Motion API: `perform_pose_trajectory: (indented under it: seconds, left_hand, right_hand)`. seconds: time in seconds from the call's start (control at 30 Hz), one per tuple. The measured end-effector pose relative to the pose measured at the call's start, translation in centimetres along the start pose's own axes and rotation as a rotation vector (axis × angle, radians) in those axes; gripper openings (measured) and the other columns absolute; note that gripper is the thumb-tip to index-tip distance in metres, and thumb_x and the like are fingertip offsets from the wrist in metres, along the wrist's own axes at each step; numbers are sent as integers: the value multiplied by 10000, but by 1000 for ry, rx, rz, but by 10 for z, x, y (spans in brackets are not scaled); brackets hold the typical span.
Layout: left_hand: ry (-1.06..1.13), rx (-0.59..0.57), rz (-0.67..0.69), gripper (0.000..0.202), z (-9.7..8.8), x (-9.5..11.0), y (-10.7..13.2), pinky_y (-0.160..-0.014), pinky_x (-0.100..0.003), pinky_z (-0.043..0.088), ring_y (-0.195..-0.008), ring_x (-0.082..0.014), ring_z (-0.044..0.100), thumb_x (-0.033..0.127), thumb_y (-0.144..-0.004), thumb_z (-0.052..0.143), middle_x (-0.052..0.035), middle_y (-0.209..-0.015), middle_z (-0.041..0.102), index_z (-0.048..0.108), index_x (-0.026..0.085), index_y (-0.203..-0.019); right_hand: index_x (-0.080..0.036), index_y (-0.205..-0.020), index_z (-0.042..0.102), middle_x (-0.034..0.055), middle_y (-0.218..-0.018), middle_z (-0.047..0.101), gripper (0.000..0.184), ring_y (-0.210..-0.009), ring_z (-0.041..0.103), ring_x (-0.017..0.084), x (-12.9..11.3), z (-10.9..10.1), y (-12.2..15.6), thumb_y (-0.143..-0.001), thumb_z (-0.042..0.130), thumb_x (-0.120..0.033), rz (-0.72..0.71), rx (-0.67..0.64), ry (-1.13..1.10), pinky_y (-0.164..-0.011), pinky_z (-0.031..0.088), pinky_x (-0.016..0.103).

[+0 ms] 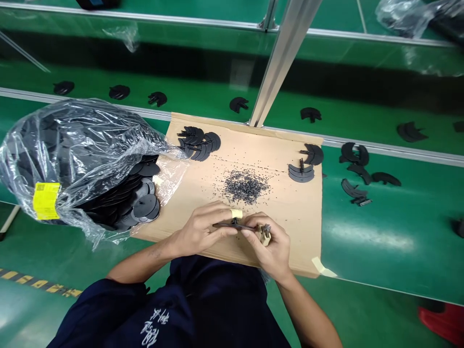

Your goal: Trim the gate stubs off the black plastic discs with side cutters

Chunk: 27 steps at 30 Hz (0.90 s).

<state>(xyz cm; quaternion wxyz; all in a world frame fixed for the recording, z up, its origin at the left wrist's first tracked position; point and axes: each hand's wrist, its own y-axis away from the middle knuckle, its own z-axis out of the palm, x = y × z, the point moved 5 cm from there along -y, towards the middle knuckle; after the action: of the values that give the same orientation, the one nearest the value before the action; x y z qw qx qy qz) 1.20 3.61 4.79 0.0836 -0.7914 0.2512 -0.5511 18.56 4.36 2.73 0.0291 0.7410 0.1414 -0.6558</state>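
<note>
By the cardboard's (286, 208) near edge, my left hand (197, 229) and right hand (274, 245) pinched the part (237, 226) — between thumbs and fingers.

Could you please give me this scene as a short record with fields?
Work surface: cardboard sheet on a green table
Left hand: grip on one end of a thin black part, seen edge-on
Right hand: grip at the other end
Mid-sheet: pile of small black bits
Sheet's far side: curved black parts in a left cluster and a right cluster
Left side: clear plastic bag, yellow label, rounded black plates at its mouth
Unclear: the held part's full shape
</note>
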Motion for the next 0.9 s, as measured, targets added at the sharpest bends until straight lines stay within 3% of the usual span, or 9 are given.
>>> perform_pose_trajectory:
  seconds: [0.1, 0.2, 0.3, 0.4, 0.53, 0.6, 0.7, 0.8, 0.9]
  left_hand:
    - [30, 65, -13, 285, -1, -2, 2, -779, -318, 614, -889, -197, 735, 234, -967, 706, -119, -992, 781, 711, 166, -1244]
    - [13, 143, -34, 304, -7, -4, 4, -782, -316, 609, -870, -191, 725, 242, -933, 753, -96, -953, 777, 714, 170, -1226]
    - [-32, 153, -28, 233, -12, -6, 6, -778, -317, 595, -868, -185, 704, 227, -930, 753, -85, -929, 760, 723, 163, -1152]
    - [-84, 119, -4, 181, -13, -8, 6, -791, -328, 575, -888, -180, 679, 204, -937, 736, -84, -962, 747, 730, 171, -1115]
    - [-114, 116, 5, 214, -12, -9, 6, -756, -320, 550, -865, -176, 661, 208, -940, 733, -76, -951, 740, 733, 189, -1154]
    - [-117, 114, 20, 227, -10, -7, 6, -739, -316, 543, -835, -173, 660, 210, -934, 742, -68, -919, 742, 733, 192, -1160]
    - [-107, 112, 49, 208, -9, -2, 5, -732, -319, 543, -820, -175, 671, 210, -932, 745, -68, -904, 749, 733, 184, -1139]
    - [-88, 72, 60, 198, -8, 2, 5, -752, -325, 549, -840, -178, 685, 208, -940, 738, -72, -925, 759, 730, 186, -1136]
    - [-57, 36, 74, 212, -7, 6, 7, -762, -320, 552, -858, -178, 695, 207, -951, 726, -80, -950, 765, 725, 179, -1161]
  right_hand:
    - [-225, -918, 654, 48, -878, 670, 155, -771, 639, 190, 5, -3, 6, -942, 715, -365, 76, 77, -72, -703, 532, 333]
    - [-221, -971, 627, 30, -858, 600, 204, -669, 564, 158, 14, -1, 28, -972, 651, -424, 265, 129, -260, -642, 497, 318]
    - [-226, -970, 556, 5, -791, 513, 234, -588, 482, 138, 22, 16, 65, -1005, 557, -457, 489, 48, -562, -590, 476, 316]
    - [-229, -1007, 538, 5, -786, 492, 323, -679, 522, 166, 20, 33, 98, -972, 587, -546, 560, -164, -681, -705, 537, 359]
    - [-230, -1146, 573, 73, -1010, 597, 476, -947, 610, 224, 2, 35, 111, -912, 653, -637, 430, -547, -492, -872, 549, 383]
    - [-239, -1170, 579, 74, -1046, 630, 361, -956, 630, 212, -5, 26, 106, -970, 625, -536, 364, -627, -309, -836, 548, 342]
    - [-248, -1145, 583, 54, -990, 660, 133, -875, 643, 186, -14, 7, 80, -1017, 570, -281, 198, -505, 40, -771, 538, 313]
    - [-234, -1168, 581, 59, -918, 655, 207, -812, 622, 212, -24, -10, 45, -971, 599, -172, -64, -262, 360, -723, 527, 352]
    - [-207, -1181, 577, 93, -935, 672, 250, -824, 601, 248, -29, -13, 19, -940, 610, -147, -281, -202, 596, -719, 516, 396]
